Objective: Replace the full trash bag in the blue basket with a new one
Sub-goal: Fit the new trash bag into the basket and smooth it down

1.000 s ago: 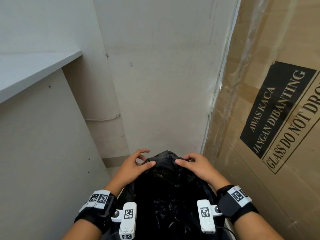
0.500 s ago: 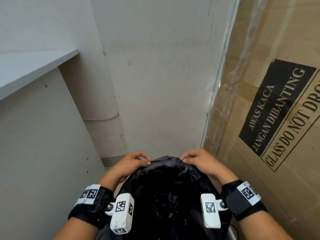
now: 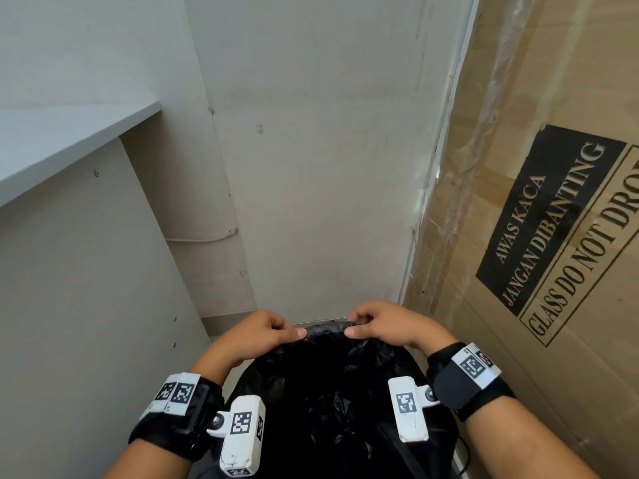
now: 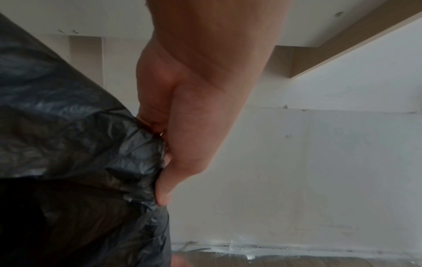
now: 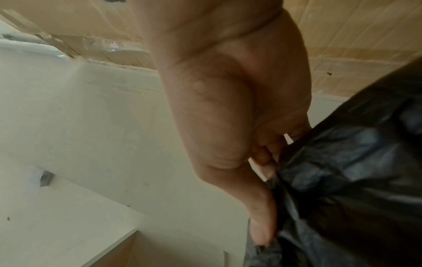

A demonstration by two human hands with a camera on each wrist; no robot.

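Box (image 3: 539, 209): a tall cardboard wall along the right, printed with a glass warning; it stands just beside the right arm and closes that side.
Wall (image 3: 311, 150): plain, straight ahead, meeting the box in the far corner beyond the bag.
Cabinet (image 3: 79, 271): a pale side panel on the left under a shelf (image 3: 65, 133), close beside the left arm.
Bag (image 3: 332, 392): black, crinkled, low in the head view between both forearms, its mouth open and dark inside. Its far edge is drawn up between the two hands.
Basket: not visible; the bag covers whatever is beneath it, so I cannot tell whether the bag sits in it.
Left hand (image 3: 256, 335): fingers curled, thumb pressed onto the bag's edge, pinching a gathered fold; the left wrist view shows the plastic bunched under the thumb.
Right hand (image 3: 383, 326): fingers curled likewise, thumb and fingertips pinching the edge just beside the left hand.
Progress: probably mid-task. Whether this is the full bag being gathered or the new one being spread, the pictures do not settle. Either lifting it out or seating the rim remains.
Room: tight on three sides, with cabinet, wall and box. Open space lies upward and back toward the person, so any lift is best straight up.
Risk: thin plastic may snag or tear against the box edge.
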